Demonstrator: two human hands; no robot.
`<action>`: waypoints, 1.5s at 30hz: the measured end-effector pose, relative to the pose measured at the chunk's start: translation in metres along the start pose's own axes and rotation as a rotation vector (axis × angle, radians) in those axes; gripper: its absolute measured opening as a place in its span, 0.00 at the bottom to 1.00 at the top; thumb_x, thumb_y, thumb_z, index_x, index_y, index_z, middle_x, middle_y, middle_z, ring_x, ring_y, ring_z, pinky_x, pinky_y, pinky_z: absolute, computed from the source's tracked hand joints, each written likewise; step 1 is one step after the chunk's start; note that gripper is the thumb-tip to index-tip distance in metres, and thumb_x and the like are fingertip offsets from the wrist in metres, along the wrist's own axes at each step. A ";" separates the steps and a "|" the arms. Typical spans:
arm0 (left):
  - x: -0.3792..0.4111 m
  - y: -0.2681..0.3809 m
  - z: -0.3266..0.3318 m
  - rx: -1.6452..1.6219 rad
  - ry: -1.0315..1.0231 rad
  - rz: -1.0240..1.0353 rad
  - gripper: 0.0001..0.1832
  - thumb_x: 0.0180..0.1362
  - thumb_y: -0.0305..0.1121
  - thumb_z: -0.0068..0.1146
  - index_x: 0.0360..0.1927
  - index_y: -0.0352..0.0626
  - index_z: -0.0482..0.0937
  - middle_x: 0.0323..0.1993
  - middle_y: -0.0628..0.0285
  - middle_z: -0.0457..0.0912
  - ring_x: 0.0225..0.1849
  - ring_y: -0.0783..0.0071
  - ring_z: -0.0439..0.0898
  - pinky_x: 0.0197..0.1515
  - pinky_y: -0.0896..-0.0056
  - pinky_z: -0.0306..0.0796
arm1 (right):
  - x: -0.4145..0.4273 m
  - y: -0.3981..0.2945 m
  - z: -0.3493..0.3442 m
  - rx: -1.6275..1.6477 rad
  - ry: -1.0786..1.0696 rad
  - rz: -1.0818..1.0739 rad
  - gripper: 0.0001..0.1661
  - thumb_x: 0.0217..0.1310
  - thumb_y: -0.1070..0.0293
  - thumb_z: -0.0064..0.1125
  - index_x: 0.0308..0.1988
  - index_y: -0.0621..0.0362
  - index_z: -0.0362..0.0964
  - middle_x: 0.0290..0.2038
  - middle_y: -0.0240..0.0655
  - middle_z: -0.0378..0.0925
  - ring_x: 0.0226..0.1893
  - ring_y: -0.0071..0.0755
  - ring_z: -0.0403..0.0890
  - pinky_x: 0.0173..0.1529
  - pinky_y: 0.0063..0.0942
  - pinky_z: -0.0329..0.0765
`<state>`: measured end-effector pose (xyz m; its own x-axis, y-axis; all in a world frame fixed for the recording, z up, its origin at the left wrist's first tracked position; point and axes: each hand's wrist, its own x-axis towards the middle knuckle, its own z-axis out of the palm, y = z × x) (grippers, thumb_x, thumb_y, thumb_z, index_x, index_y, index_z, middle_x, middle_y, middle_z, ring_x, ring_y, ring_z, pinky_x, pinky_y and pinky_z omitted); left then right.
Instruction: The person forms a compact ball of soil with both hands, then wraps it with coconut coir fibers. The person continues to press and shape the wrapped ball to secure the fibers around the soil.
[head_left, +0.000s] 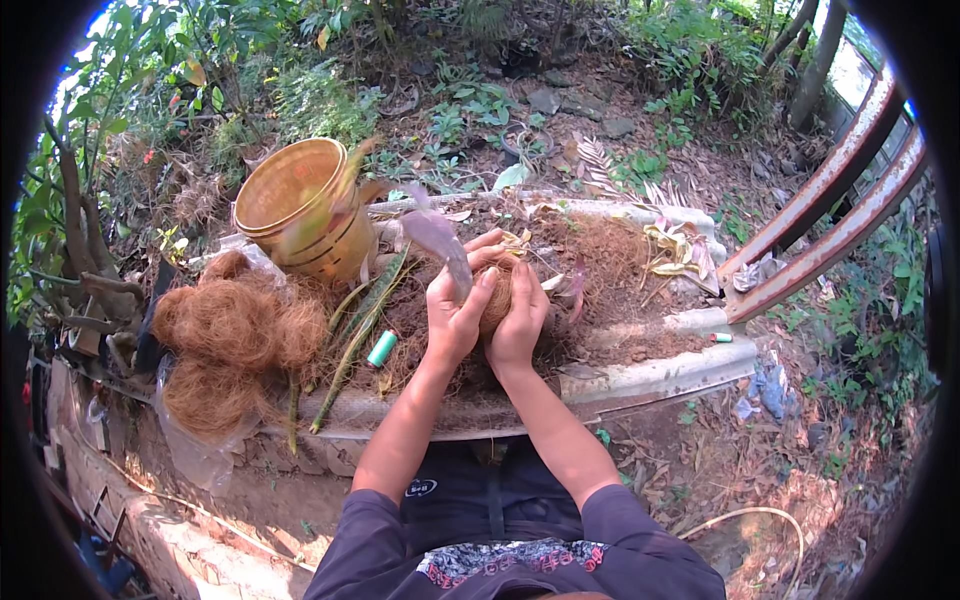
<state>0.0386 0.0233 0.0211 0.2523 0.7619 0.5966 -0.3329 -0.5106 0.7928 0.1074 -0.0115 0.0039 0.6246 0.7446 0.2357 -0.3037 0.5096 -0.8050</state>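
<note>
My left hand and my right hand are cupped around a brown fibre-covered ball, pressing it from both sides. A broad purplish leaf rises from between my hands and leans to the upper left; part of this plant is blurred. The fingers hide much of the ball. Beneath lies dark soil mixed with loose fibre. To the left are a green thread spool, long green leaves and a large heap of brown coir-like fibre.
A yellow plastic bucket stands at the back left. The soil rests on a corrugated sheet. On its right are a smaller spool, wilted leaves and rusty metal beams. Clear plastic lies under the fibre heap.
</note>
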 end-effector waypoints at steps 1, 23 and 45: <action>0.000 -0.002 -0.001 0.028 0.019 -0.021 0.17 0.58 0.27 0.52 0.51 0.34 0.76 0.52 0.52 0.77 0.55 0.66 0.74 0.59 0.64 0.65 | -0.001 -0.001 0.002 -0.204 -0.050 -0.173 0.21 0.69 0.64 0.38 0.46 0.69 0.71 0.44 0.42 0.77 0.46 0.37 0.78 0.51 0.31 0.72; 0.001 0.006 -0.006 0.138 -0.055 -0.027 0.26 0.52 0.22 0.47 0.58 0.35 0.71 0.54 0.51 0.76 0.58 0.62 0.73 0.60 0.66 0.65 | 0.001 0.003 0.001 -0.108 -0.037 -0.168 0.17 0.69 0.63 0.42 0.39 0.66 0.73 0.43 0.40 0.77 0.45 0.32 0.77 0.51 0.29 0.72; -0.005 0.008 0.012 -0.199 0.146 -0.238 0.25 0.63 0.32 0.49 0.62 0.34 0.61 0.60 0.46 0.69 0.60 0.66 0.69 0.61 0.65 0.65 | 0.003 0.003 0.002 0.020 -0.024 -0.183 0.16 0.69 0.60 0.42 0.40 0.63 0.69 0.40 0.37 0.75 0.44 0.29 0.75 0.52 0.28 0.70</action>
<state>0.0455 0.0106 0.0260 0.2158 0.9068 0.3622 -0.4546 -0.2350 0.8591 0.1070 -0.0071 0.0036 0.6537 0.6484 0.3901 -0.2010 0.6458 -0.7366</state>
